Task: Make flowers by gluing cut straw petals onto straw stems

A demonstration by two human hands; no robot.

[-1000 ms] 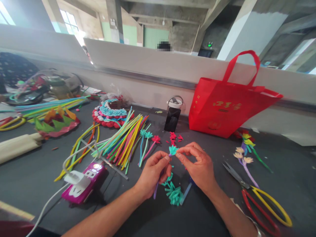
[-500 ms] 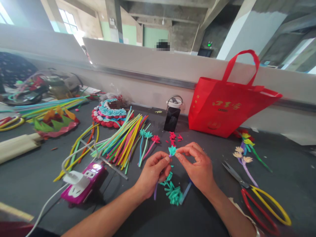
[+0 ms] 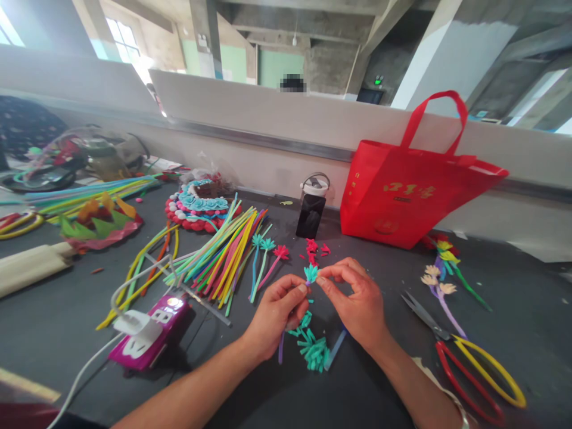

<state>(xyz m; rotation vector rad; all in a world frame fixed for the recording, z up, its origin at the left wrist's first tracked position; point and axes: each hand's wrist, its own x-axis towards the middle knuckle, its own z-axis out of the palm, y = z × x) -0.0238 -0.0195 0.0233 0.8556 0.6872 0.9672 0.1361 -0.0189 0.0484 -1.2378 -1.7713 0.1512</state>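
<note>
Between my hands is a teal pipe-cleaner flower [image 3: 310,273] on a purple stem. My left hand [image 3: 280,305] is closed round the stem, whose lower end shows below the fingers. The thumb and forefinger of my right hand [image 3: 355,301] pinch at the right side of the petals; whether a separate piece is between them I cannot make out. Beneath my hands lies a pile of cut teal pieces [image 3: 315,353] beside a translucent glue stick [image 3: 335,350]. Red cut pieces [image 3: 311,246] lie just beyond, with finished teal flowers [image 3: 267,243] and a red flower [image 3: 281,252] to the left.
Scissors [image 3: 473,357] lie on the right near several made flowers [image 3: 440,280]. A red bag [image 3: 393,202] and a phone [image 3: 311,215] against a bottle stand behind. A bundle of pipe cleaners [image 3: 223,256] and a purple power strip [image 3: 152,333] with a cable are on the left.
</note>
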